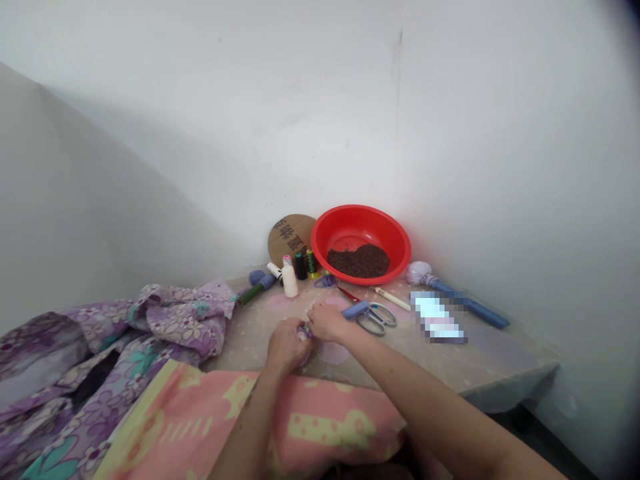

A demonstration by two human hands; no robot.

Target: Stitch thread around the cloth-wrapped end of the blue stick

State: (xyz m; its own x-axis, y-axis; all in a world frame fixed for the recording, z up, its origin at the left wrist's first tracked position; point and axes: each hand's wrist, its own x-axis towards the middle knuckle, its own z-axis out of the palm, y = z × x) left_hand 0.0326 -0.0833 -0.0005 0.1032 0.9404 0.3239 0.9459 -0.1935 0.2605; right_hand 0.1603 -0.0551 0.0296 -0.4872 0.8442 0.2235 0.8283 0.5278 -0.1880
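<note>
My left hand (287, 345) is closed around a small bundle of purple floral cloth (304, 332), just above the table's front part. Beside it my right hand (326, 323) is closed too, its fingertips together close to the top of the bundle. Whatever those fingertips pinch is too small to make out. Most of the bundle is hidden by my left fingers. To the right of my right hand lie scissors (373, 323) with grey handles and red-brown blades, a blue piece (355, 310) resting across them.
A red basin (403, 257) with dark brown grains (367, 261) stands against the wall. Thread spools (289, 281) and a cardboard disc (286, 232) are left of it. A blue-handled, cloth-headed stick (467, 303) lies right. Purple floral fabric (185, 320) and pink cloth (330, 420) cover the front left.
</note>
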